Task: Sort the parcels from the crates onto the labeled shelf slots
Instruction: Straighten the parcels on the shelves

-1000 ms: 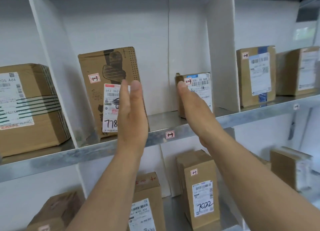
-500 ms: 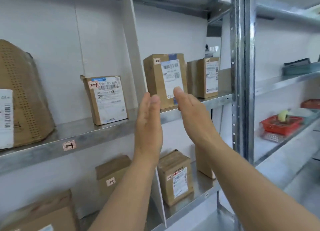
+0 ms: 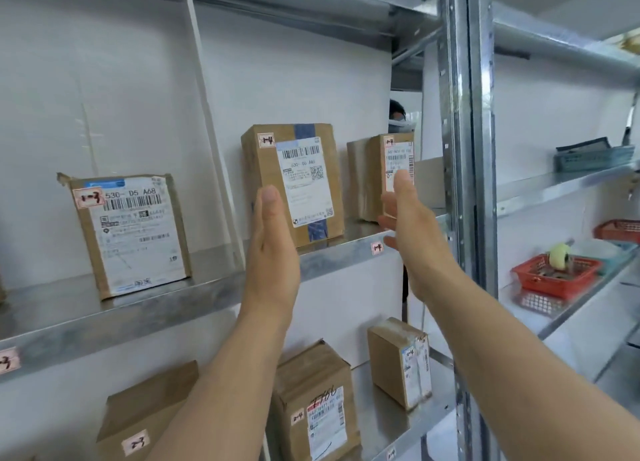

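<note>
Cardboard parcel looks stiff, probably light; take it by both side faces. Left hand and right hand hover straight-fingered, empty.

Taped brown parcel stands upright on steel shelf; second parcel near.

On the upper shelf the first parcel is stood left of the divider, the second parcel right.

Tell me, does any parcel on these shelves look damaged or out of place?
Yes: the parcel marked 530-D5 A68, on the left of the upper shelf, has a torn, ragged top-left corner where the cardboard sticks out. Nothing else stands out.
</note>
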The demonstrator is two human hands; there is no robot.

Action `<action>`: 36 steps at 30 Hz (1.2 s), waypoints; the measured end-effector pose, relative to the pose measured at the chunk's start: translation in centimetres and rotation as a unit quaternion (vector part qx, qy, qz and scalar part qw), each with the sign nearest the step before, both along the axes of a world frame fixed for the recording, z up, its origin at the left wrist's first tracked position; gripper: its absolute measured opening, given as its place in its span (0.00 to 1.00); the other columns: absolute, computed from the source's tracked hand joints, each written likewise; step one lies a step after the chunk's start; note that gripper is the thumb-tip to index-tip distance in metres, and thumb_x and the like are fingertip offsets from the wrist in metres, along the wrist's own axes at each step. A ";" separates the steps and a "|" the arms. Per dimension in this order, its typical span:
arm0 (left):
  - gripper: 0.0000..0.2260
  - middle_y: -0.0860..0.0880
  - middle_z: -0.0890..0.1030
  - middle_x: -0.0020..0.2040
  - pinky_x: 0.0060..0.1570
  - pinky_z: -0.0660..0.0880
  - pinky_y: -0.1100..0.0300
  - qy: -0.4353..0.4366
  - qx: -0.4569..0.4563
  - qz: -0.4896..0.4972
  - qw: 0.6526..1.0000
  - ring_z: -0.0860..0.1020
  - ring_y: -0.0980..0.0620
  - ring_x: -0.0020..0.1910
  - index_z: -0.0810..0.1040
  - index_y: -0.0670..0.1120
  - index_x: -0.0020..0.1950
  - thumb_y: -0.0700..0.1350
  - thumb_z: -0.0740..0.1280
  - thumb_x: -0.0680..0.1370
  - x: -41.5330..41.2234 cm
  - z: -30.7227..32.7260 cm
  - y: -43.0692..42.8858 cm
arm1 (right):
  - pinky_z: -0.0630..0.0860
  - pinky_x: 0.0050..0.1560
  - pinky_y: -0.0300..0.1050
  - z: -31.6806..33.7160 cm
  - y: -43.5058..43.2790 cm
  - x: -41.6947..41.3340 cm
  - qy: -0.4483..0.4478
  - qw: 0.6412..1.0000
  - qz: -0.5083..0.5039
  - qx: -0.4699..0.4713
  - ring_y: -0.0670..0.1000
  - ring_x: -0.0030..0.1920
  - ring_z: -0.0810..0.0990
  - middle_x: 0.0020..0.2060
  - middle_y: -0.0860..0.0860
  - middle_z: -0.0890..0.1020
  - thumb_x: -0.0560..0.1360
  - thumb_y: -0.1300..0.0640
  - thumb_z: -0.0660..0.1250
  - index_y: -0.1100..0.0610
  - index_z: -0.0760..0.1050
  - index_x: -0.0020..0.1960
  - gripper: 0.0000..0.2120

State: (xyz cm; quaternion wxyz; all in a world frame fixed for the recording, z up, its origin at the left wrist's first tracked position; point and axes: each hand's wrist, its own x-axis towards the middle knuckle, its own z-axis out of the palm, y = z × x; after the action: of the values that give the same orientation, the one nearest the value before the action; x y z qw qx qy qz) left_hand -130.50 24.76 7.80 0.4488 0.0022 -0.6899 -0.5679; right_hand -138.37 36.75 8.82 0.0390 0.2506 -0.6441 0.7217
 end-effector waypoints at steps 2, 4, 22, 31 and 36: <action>0.35 0.62 0.66 0.74 0.71 0.55 0.63 -0.001 0.017 0.013 1.000 0.62 0.66 0.71 0.59 0.59 0.78 0.73 0.46 0.74 -1.1 0.5 -0.8 | 0.65 0.71 0.58 0.5 -0.5 -2.4 -0.026 1.000 0.008 -0.002 0.50 0.69 0.70 0.72 0.47 0.70 0.77 0.30 0.47 0.50 0.64 0.75 0.35; 0.31 0.62 0.60 0.76 0.69 0.52 0.64 -0.011 0.051 0.053 0.997 0.58 0.65 0.72 0.56 0.60 0.78 0.70 0.45 0.77 -2.1 1.1 -1.1 | 0.66 0.69 0.55 0.9 -1.4 -4.3 -0.032 0.999 0.017 0.010 0.49 0.66 0.72 0.67 0.46 0.73 0.76 0.28 0.48 0.49 0.71 0.70 0.34; 0.40 0.50 0.79 0.64 0.73 0.62 0.47 -0.160 0.128 0.085 0.975 0.75 0.49 0.66 0.71 0.53 0.72 0.76 0.44 0.72 -6.3 3.3 -5.1 | 0.65 0.70 0.56 2.5 -7.5 -11.3 0.023 0.967 0.196 0.164 0.52 0.63 0.76 0.62 0.45 0.80 0.63 0.20 0.46 0.46 0.74 0.67 0.45; 0.50 0.48 0.75 0.69 0.73 0.62 0.44 -0.167 0.133 0.146 0.966 0.71 0.46 0.70 0.70 0.53 0.73 0.83 0.47 0.62 -6.9 3.5 -4.4 | 0.65 0.56 0.49 2.7 -7.2 -11.8 0.045 0.958 0.215 0.185 0.52 0.54 0.72 0.64 0.51 0.78 0.74 0.26 0.43 0.50 0.72 0.69 0.39; 0.47 0.53 0.76 0.68 0.75 0.58 0.49 -0.130 0.107 0.203 0.965 0.70 0.51 0.70 0.71 0.57 0.71 0.80 0.46 0.61 -7.1 3.1 -3.4 | 0.62 0.54 0.49 2.5 -5.4 -12.0 0.023 0.965 0.206 0.162 0.53 0.58 0.72 0.69 0.50 0.72 0.76 0.29 0.46 0.51 0.65 0.74 0.37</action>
State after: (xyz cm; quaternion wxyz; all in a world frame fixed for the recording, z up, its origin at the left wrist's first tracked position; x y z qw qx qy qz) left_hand -137.65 21.38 10.88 0.4580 0.2642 -0.6629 -0.5301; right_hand -150.34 31.33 11.28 -0.1370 0.3972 -0.6860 0.5940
